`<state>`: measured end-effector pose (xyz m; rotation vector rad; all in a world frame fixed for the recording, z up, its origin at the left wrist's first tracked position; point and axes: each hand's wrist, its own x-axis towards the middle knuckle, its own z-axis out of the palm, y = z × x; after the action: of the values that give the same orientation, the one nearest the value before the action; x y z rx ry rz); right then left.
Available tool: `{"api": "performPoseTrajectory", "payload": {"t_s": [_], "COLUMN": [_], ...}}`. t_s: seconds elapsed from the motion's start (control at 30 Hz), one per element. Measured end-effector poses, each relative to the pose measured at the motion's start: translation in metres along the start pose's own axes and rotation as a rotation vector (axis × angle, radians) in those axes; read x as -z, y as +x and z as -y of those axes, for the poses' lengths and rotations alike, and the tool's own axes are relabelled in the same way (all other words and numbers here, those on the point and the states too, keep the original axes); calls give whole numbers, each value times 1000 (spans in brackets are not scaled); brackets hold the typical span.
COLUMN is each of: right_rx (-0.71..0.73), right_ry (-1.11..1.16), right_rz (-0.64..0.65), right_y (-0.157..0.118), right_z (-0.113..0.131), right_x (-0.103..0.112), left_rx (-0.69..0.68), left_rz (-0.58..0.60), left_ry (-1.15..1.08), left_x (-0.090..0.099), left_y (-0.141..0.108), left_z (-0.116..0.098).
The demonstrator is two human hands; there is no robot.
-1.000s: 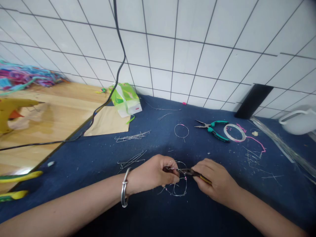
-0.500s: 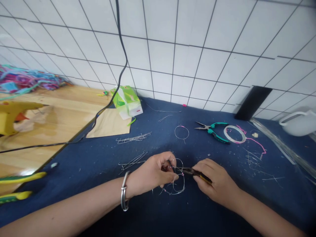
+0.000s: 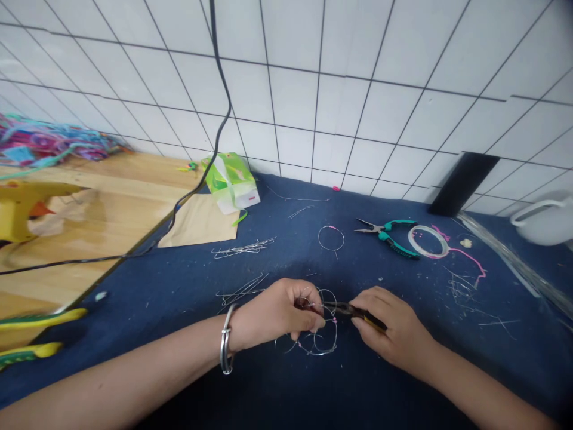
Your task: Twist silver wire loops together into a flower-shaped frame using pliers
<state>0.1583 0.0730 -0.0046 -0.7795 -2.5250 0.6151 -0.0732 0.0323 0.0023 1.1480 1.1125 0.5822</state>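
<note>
My left hand (image 3: 286,310), with a silver bangle (image 3: 225,340) on its wrist, pinches a piece of looped silver wire (image 3: 323,353) that carries small pink beads (image 3: 334,320). My right hand (image 3: 389,322) is closed around dark-handled pliers (image 3: 376,321), whose jaws reach the wire loops just right of my left fingertips. Whether the jaws are clamped on the wire cannot be made out. Beyond my hands lies a single wire ring (image 3: 331,237) with pink beads at its top. Bent wire pieces (image 3: 239,291) rest beside my left wrist, partly hidden by it.
Teal-handled needle-nose pliers (image 3: 387,236) lie open near a round white dish (image 3: 428,241) with pink beads. More wires (image 3: 244,248) and wire scraps (image 3: 465,289) are scattered about. A yellow glue gun (image 3: 31,206), yellow-green tool handles (image 3: 36,334) and a tissue pack (image 3: 230,179) are leftward. A black cable (image 3: 217,143) hangs in front.
The view has shifted slightly. Both hands stay close together, with the pliers' jaws still at the wire loops; the wire has turned only a little.
</note>
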Motion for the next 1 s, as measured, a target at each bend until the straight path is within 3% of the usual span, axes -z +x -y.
{"api": "performPoseTrajectory", "payload": {"t_s": [0.13, 0.23, 0.3, 0.37, 0.5, 0.63, 1.0], "right_rx": [-56, -272, -450, -538, -586, -618, -671], "right_ry": [-25, 17, 119, 275, 526, 625, 794], "right_rz": [-34, -30, -43, -20, 103, 175, 120], "right_y": [-1, 1, 4, 9, 19, 25, 19], "right_z": [-2, 3, 10, 18, 34, 43, 32], "right_x": [0, 6, 11, 15, 14, 6, -3], "left_rx": [-11, -31, -34, -27, -19, -6, 71], "left_rz": [3, -13, -28, -25, 7, 38, 58], "left_ry": [-45, -65, -59, -28, 22, 16, -19], "left_x": [1, 0, -1, -3, -9, -12, -10], "left_y": [-1, -1, 0, 1, 1, -4, -6], "left_z": [-4, -4, -3, -2, -2, -4, -12]}}
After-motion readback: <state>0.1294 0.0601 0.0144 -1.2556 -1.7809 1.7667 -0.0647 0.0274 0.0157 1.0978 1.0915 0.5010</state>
